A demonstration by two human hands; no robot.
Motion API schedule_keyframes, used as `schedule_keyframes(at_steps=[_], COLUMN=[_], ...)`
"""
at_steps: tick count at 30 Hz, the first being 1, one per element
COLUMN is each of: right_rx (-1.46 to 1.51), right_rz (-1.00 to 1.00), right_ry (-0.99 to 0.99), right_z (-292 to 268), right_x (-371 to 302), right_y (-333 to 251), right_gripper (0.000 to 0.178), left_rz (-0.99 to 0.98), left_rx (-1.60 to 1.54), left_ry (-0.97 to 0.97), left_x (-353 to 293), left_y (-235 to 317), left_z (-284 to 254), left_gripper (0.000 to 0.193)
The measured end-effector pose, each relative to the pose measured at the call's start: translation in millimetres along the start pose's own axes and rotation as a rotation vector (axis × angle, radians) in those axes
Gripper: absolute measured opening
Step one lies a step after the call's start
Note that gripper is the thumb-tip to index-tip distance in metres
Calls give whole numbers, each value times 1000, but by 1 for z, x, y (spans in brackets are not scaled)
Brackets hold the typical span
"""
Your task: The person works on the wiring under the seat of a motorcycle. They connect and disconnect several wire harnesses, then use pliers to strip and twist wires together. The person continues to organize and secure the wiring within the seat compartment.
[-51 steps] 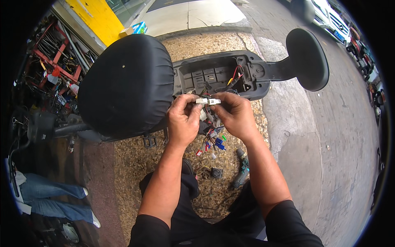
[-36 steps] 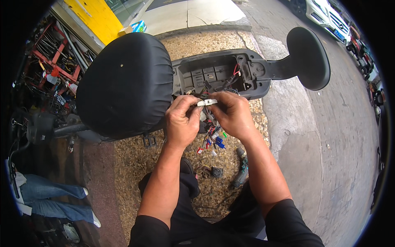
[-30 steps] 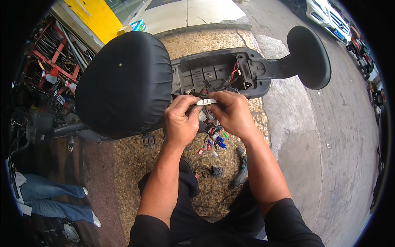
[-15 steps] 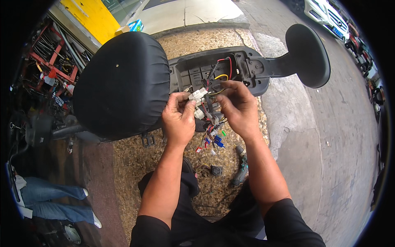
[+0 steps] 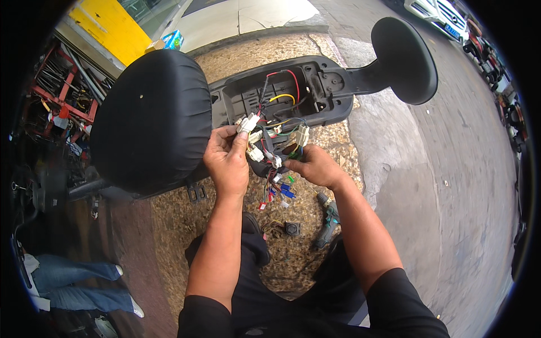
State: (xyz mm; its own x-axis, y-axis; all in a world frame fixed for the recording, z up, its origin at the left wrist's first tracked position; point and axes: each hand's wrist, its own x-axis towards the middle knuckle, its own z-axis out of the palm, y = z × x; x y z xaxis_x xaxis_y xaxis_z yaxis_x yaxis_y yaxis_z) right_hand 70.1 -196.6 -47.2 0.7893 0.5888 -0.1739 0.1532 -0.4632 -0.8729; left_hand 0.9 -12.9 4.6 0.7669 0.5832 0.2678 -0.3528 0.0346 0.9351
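Observation:
Between thumb and fingers, my left hand grips a white plastic connector at the upper left of a tangle of wires. My right hand is closed on wires lower down the same bundle, close to a small white connector; its fingertips are partly hidden. Another white connector stands above the right fingers. Blue plugs and a red plug hang from the bundle's lower end. Behind the hands lies a long black plastic tray, with red and yellow wires in its hollow.
A large black padded seat sits left of the tray; a black oval pad extends at right. On the speckled ground are a cordless drill and a small black square part. A person's jeans show lower left, a white car upper right.
My right hand has moved down from the upper wires to the lower part of the bundle. My left hand keeps its white connector. The whole view has shifted slightly.

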Motion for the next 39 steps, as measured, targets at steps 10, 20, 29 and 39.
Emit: schedule_keyframes(at_steps=[10, 20, 29, 39], right_rx=[459, 719, 690, 333], right_rz=[30, 26, 30, 54], right_ry=[-69, -72, 1, 85], right_z=[-3, -11, -14, -15], right_x=[-14, -25, -27, -29], right_y=[-16, -31, -32, -35], right_gripper=[32, 31, 25, 35], left_rz=[27, -591, -566, -610], left_rx=[-18, -245, -325, -300], left_ry=[63, -246, -194, -167], left_x=[-5, -45, -43, -37], left_y=[-4, 12, 8, 13], left_z=[-4, 5, 2, -11], left_gripper=[15, 30, 27, 17])
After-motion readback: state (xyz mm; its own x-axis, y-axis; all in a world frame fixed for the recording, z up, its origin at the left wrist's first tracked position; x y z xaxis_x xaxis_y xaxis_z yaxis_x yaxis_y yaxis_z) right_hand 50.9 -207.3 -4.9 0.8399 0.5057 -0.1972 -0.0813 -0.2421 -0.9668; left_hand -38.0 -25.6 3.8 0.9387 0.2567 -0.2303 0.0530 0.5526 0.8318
